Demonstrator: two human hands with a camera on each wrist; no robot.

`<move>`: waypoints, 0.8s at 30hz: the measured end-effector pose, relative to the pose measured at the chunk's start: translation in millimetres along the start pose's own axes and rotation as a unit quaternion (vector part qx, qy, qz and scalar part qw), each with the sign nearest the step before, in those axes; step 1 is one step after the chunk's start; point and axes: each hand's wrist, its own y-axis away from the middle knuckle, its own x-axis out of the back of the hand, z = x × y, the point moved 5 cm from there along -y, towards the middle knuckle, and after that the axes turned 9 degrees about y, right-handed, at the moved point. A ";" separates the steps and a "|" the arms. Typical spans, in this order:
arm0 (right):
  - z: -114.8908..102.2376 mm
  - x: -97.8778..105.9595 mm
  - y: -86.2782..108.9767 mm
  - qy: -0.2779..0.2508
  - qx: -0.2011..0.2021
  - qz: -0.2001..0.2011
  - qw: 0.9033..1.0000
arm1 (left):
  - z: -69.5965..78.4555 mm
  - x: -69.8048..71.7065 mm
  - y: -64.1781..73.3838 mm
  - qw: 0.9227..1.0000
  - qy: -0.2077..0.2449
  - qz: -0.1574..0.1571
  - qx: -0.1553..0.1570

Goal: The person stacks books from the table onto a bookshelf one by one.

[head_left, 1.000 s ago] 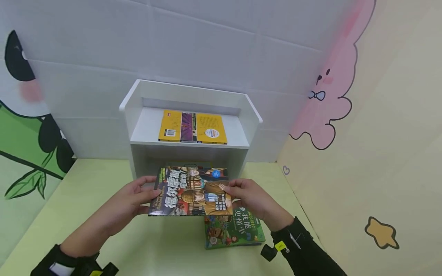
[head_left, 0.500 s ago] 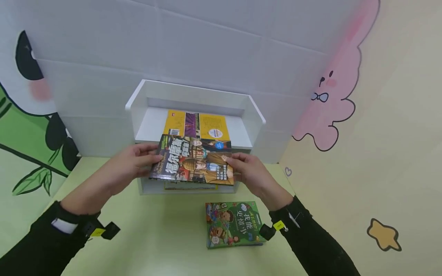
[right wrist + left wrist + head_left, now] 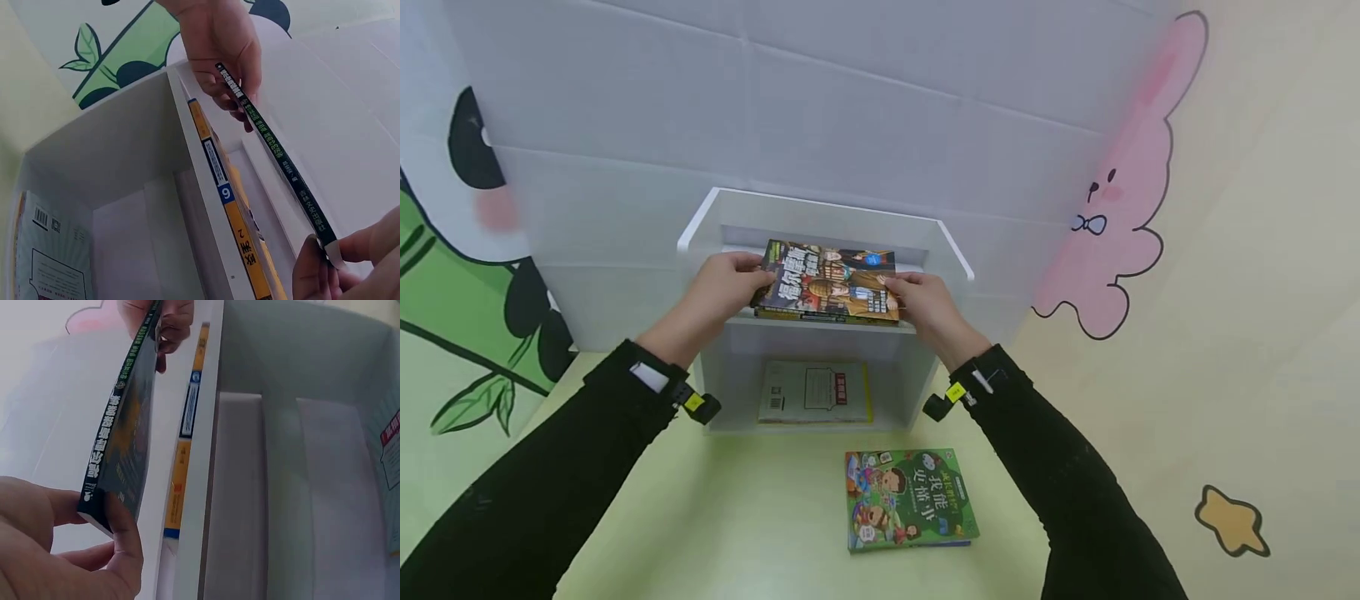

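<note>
I am observing a thin dark book [image 3: 831, 279], its cover bearing illustrated figures and large white characters. Fingers of the left hand [image 3: 727, 282] and right hand [image 3: 931, 310] are pinching its ends above the white shelf [image 3: 827, 215]. The wrist views are exposing its lettered spine [image 3: 278, 156] and a gap over the yellow book [image 3: 242, 234]; only the head view is showing the green book [image 3: 912, 500].

Held bk [image 3: 827, 283] over upr shelf [image 3: 201, 462], tbl bk [image 3: 912, 498] in front
</note>
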 end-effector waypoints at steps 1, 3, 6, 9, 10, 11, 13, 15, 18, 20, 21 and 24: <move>-2.0 0.0 -3.5 0.007 0.006 0.004 1.000 | 0.9 -0.1 -4.2 1.000 0.001 0.007 0.002; -4.6 -0.8 -10.7 0.019 0.017 0.011 1.000 | 2.8 0.4 -10.8 1.000 -0.007 0.017 0.005; -5.8 -2.7 -20.0 0.039 0.028 0.023 0.999 | 4.6 -0.6 -19.3 0.999 -0.032 0.027 0.000; -4.4 -4.2 -27.8 0.081 0.043 0.044 0.995 | 4.2 -3.8 -26.1 0.997 -0.068 0.033 -0.011; -3.7 -5.4 -29.6 0.101 0.051 0.052 0.992 | 3.2 -4.5 -27.8 0.996 -0.082 0.035 -0.013; -3.2 -6.5 -31.1 0.125 0.062 0.060 0.988 | 2.2 -5.6 -28.8 0.994 -0.100 0.034 -0.014; -3.0 -8.6 -32.3 0.175 0.086 0.078 0.978 | 0.2 -7.8 -30.2 0.990 -0.136 0.031 -0.019; -4.1 -11.2 -32.1 0.223 0.116 0.094 0.963 | -1.6 -9.5 -31.1 0.985 -0.168 0.029 -0.023; -6.2 -15.7 -32.0 0.284 0.153 0.111 0.940 | -2.8 -10.6 -31.6 0.979 -0.198 0.030 -0.030; -6.3 -17.4 -32.7 0.321 0.164 0.117 0.926 | -3.0 -11.6 -32.3 0.977 -0.209 0.033 -0.035; -5.9 -18.0 -33.3 0.335 0.164 0.118 0.920 | -3.2 -12.1 -32.8 0.975 -0.215 0.034 -0.037; -3.9 -18.2 -35.5 0.368 0.158 0.123 0.908 | -3.8 -13.8 -33.5 0.971 -0.231 0.040 -0.044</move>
